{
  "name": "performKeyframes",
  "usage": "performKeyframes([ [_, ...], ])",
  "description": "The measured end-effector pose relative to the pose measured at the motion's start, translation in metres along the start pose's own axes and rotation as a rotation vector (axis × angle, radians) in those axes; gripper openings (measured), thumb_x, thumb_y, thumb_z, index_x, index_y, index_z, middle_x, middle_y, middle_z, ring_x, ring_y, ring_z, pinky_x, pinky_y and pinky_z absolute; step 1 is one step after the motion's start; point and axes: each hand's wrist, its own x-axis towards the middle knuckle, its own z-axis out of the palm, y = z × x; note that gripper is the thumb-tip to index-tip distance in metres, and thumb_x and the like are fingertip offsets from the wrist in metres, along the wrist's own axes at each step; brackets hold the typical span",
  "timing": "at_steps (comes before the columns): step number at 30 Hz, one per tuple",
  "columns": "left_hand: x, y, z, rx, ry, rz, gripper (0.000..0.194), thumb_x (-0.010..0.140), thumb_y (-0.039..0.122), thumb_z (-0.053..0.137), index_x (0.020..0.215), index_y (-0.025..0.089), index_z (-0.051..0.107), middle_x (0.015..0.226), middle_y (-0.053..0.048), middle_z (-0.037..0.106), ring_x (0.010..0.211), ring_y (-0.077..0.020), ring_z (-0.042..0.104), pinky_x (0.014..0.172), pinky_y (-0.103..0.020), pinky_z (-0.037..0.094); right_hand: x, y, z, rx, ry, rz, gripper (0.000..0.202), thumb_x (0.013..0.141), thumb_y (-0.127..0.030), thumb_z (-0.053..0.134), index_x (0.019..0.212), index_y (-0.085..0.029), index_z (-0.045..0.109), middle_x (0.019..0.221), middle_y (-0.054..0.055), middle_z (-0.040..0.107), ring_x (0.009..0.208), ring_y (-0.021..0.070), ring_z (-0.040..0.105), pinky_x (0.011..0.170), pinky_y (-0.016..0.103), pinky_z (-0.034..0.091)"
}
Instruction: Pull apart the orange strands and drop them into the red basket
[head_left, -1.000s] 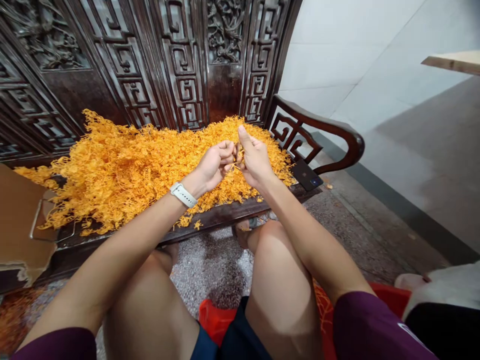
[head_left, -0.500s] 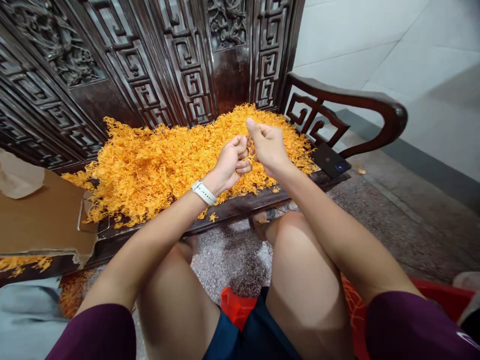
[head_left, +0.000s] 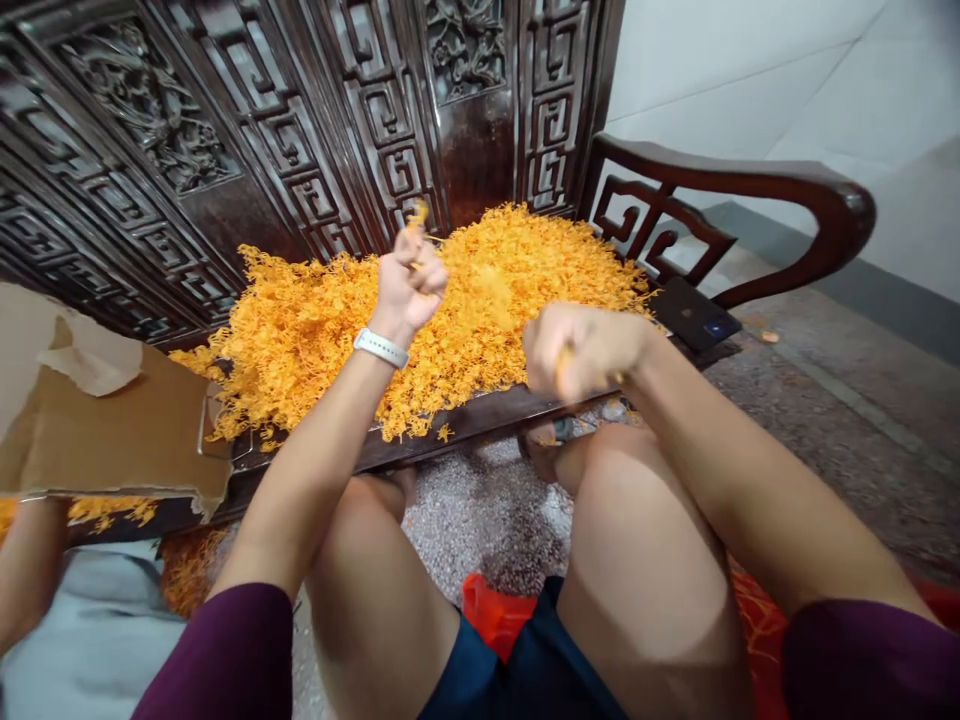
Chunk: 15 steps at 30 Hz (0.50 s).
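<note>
My left hand (head_left: 412,278), with a white watch (head_left: 381,347) on its wrist, is raised at the back left of the heap, its fingers closed on a small orange tangled piece (head_left: 417,215). Lower and to the right, my right hand (head_left: 581,350) is over the front edge of the bench, blurred by motion. Its fingers are curled, and a bit of orange shows at them. Between and behind both hands spreads a large heap of orange curly pieces (head_left: 315,330) on the dark wooden bench (head_left: 480,420).
A black phone (head_left: 691,312) lies by the carved armrest (head_left: 750,180). Cardboard (head_left: 112,430) stands at the left, with another person's arm (head_left: 31,570) below it. Red plastic (head_left: 495,615) shows between my knees, and more red at the lower right.
My hands have parted: the left went up and left, the right down and right. An orange piece now sticks up from my left fingers. Another person's arm has appeared at the left edge.
</note>
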Motion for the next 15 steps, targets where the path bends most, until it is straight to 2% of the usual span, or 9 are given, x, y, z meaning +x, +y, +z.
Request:
performKeyframes([
  [2,0.017,0.011,-0.020,-0.044,0.074,0.073,0.039,0.112,0.021,0.040,0.074,0.021,0.051,0.053,0.007,0.030,0.038,-0.0045,0.028,0.042,-0.016,0.030,0.007,-0.006,0.014,-0.132,-0.409,0.154,0.055,0.083,-0.061,0.083,0.058,-0.016,0.063,0.052,0.000,0.056,0.048,0.0079,0.047,0.047,0.023,0.036],
  [3,0.023,0.014,-0.030,-0.064,0.091,0.081,0.039,0.112,0.023,0.041,0.075,0.022,0.052,0.053,0.007,0.035,0.040,-0.0046,0.035,0.045,-0.016,0.036,0.012,-0.006,0.017,-0.146,-0.472,0.172,0.051,0.084,-0.058,0.084,0.061,-0.016,0.066,0.055,0.000,0.059,0.051,0.0088,0.050,0.049,0.023,0.038],
  [4,0.027,0.017,-0.038,-0.084,0.102,0.083,0.038,0.111,0.024,0.043,0.075,0.022,0.054,0.055,0.006,0.043,0.045,-0.0050,0.045,0.051,-0.016,0.042,0.018,-0.004,0.015,-0.105,-0.390,0.111,0.050,0.082,-0.058,0.084,0.061,-0.016,0.066,0.055,0.000,0.058,0.052,0.0090,0.051,0.049,0.022,0.037],
  [5,0.030,0.018,-0.044,-0.108,0.106,0.089,0.036,0.111,0.025,0.043,0.077,0.021,0.056,0.059,0.004,0.052,0.053,-0.0061,0.056,0.059,-0.017,0.049,0.023,0.000,0.009,-0.026,-0.179,-0.007,0.051,0.081,-0.060,0.084,0.063,-0.017,0.065,0.054,-0.001,0.056,0.052,0.0091,0.050,0.049,0.022,0.037],
  [7,0.031,0.015,-0.050,-0.154,0.097,0.111,0.033,0.110,0.026,0.043,0.083,0.020,0.062,0.073,-0.002,0.068,0.078,-0.0113,0.073,0.077,-0.023,0.058,0.032,0.013,-0.015,0.206,0.459,-0.275,0.051,0.084,-0.068,0.077,0.073,-0.019,0.065,0.057,-0.003,0.053,0.054,0.0104,0.049,0.050,0.022,0.039],
  [8,0.031,0.013,-0.050,-0.168,0.085,0.117,0.033,0.110,0.026,0.042,0.087,0.020,0.064,0.080,-0.004,0.073,0.090,-0.0145,0.076,0.083,-0.026,0.059,0.036,0.022,-0.030,0.300,0.710,-0.308,0.049,0.090,-0.069,0.070,0.083,-0.020,0.067,0.066,0.000,0.058,0.061,0.0131,0.055,0.056,0.024,0.045],
  [9,0.030,0.010,-0.048,-0.177,0.070,0.114,0.033,0.110,0.026,0.041,0.089,0.019,0.065,0.086,-0.006,0.075,0.100,-0.0177,0.077,0.087,-0.029,0.060,0.039,0.032,-0.044,0.380,0.882,-0.278,0.048,0.094,-0.068,0.065,0.092,-0.021,0.068,0.075,0.003,0.063,0.070,0.0166,0.060,0.062,0.027,0.049],
  [12,0.026,0.000,-0.040,-0.184,0.023,0.076,0.031,0.110,0.027,0.041,0.090,0.018,0.064,0.098,-0.007,0.077,0.114,-0.0231,0.076,0.087,-0.032,0.060,0.042,0.064,-0.074,0.557,1.128,-0.074,0.038,0.099,-0.057,0.060,0.094,-0.020,0.064,0.077,0.005,0.061,0.066,0.0170,0.056,0.060,0.029,0.049],
  [15,0.024,-0.007,-0.034,-0.158,0.019,0.052,0.030,0.109,0.026,0.043,0.088,0.018,0.062,0.100,-0.007,0.077,0.118,-0.0235,0.075,0.085,-0.029,0.059,0.040,0.087,-0.080,0.569,1.163,-0.015,0.020,0.101,-0.033,0.063,0.087,-0.020,0.057,0.061,-0.004,0.045,0.049,0.0094,0.032,0.046,0.022,0.029],
])
